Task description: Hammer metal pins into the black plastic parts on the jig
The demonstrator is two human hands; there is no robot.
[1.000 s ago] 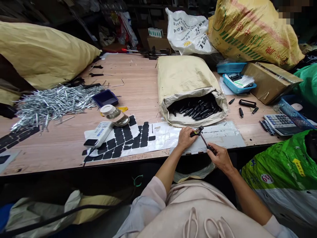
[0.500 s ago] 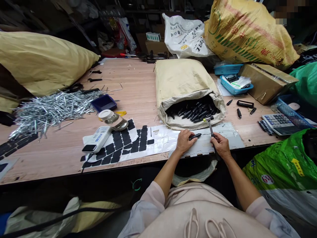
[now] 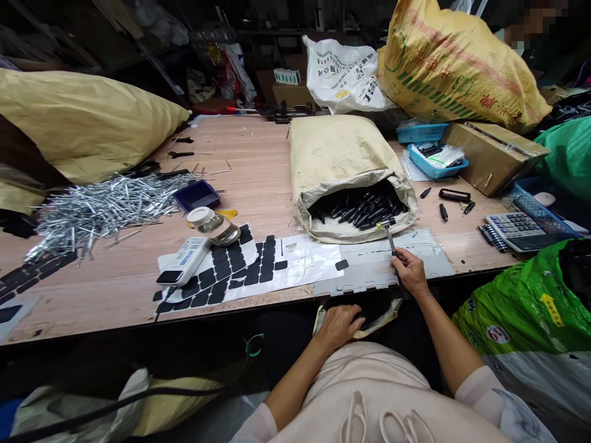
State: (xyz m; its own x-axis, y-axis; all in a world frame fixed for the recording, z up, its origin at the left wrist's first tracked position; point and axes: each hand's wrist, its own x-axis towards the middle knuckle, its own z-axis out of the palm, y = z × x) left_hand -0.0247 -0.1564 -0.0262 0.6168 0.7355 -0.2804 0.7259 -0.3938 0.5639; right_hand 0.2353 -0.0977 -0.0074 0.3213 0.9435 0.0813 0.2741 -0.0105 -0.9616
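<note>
In my right hand (image 3: 410, 271) is a small hammer (image 3: 390, 239) with a metal shaft, a dark handle and a yellowish tip on its head. The head rests near the mouth of a beige sack (image 3: 341, 147), where many black pen-shaped pieces (image 3: 364, 208) lie. Below the table edge, my left hand (image 3: 339, 326) is over the rim of an open bag (image 3: 385, 320) at my lap. Its visible fingers are apart and nothing shows in them. Under the hammer lies a grey board (image 3: 373, 267), with a black sticker (image 3: 341, 264) at its left.
To the left are a heap of metal rods (image 3: 111, 209), a dark blue tray (image 3: 197, 195), a lidded jar (image 3: 215, 226), a white box (image 3: 184, 261) and sheets of black stickers (image 3: 240, 264). On the right stand a calculator (image 3: 514, 231), blue baskets (image 3: 436, 163) and a green bag (image 3: 521, 307).
My left hand has moved from the board down to the bag below the table edge. The black pen-shaped piece it held is out of sight. My right hand keeps the hammer in nearly the same place.
</note>
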